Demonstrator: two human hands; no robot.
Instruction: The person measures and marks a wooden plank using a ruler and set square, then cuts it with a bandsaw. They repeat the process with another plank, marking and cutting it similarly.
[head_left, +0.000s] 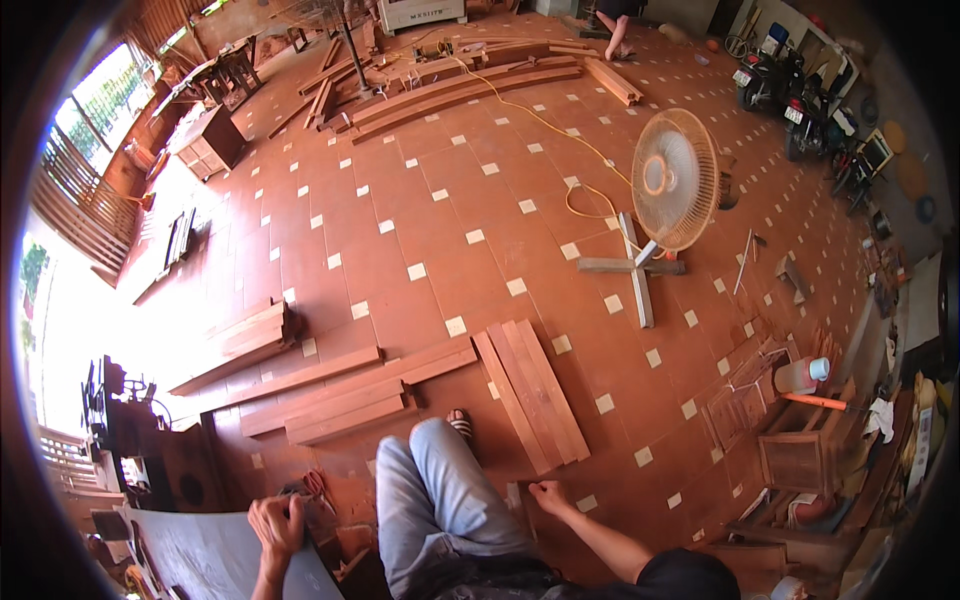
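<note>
Planks [345, 411] are lying at eleven o'clock, a pedestal fan [672, 180] at one; whether left hand [276, 526] or right hand [549, 497] is gripping is unclear.

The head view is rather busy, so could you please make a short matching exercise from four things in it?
1. Left hand
2. Right hand
3. Jeans
4. Fan

A. Light blue
B. On a cross-shaped base
C. At the grey sheet's edge
D. Close by the jeans' right side

Pairs: 1-C, 2-D, 3-A, 4-B
</note>
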